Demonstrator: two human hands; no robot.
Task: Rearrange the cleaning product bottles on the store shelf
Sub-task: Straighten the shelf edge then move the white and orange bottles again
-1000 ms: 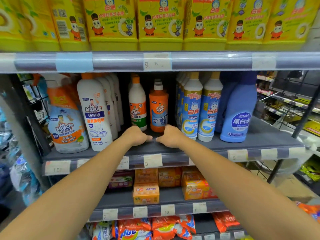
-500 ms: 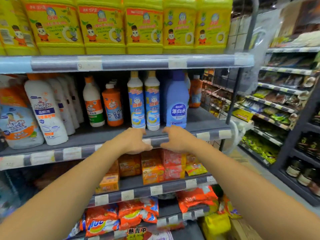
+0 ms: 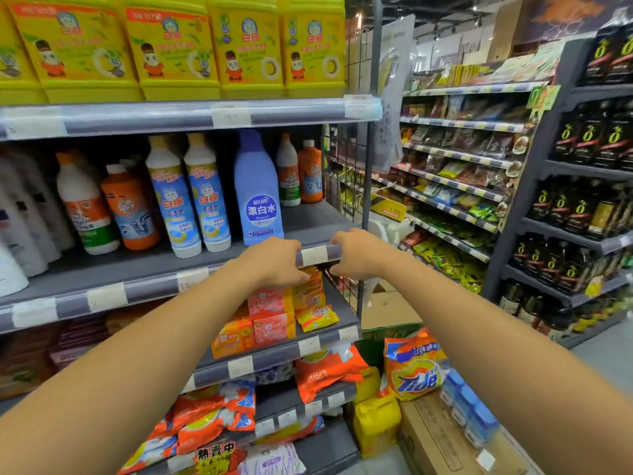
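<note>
The middle shelf carries upright cleaning bottles: a tall blue bleach bottle point(image 3: 258, 200), two white-and-blue bottles point(image 3: 174, 204) point(image 3: 207, 197), an orange bottle point(image 3: 132, 210) and a white bottle with an orange cap point(image 3: 85, 207). Behind them at the right stand a small white bottle point(image 3: 287, 173) and a small orange bottle point(image 3: 310, 176). Blurred white bottles point(image 3: 27, 217) fill the left end. My left hand point(image 3: 274, 264) and my right hand point(image 3: 356, 255) curl over the shelf's front rail point(image 3: 317, 255), just below and right of the blue bottle. Neither hand touches a bottle.
Yellow detergent jugs point(image 3: 171, 46) line the top shelf. Soap packs point(image 3: 274, 313) and detergent bags point(image 3: 329, 371) sit on the lower shelves. A wire mesh panel point(image 3: 346, 173) closes the shelf's right end. A Tide bag point(image 3: 414, 368) and a cardboard box point(image 3: 431, 437) lie on the floor beside it.
Both hands have slid right along the rail, from in front of the orange bottle to the shelf's right end. The view has swung right and the neighbouring aisle shows.
</note>
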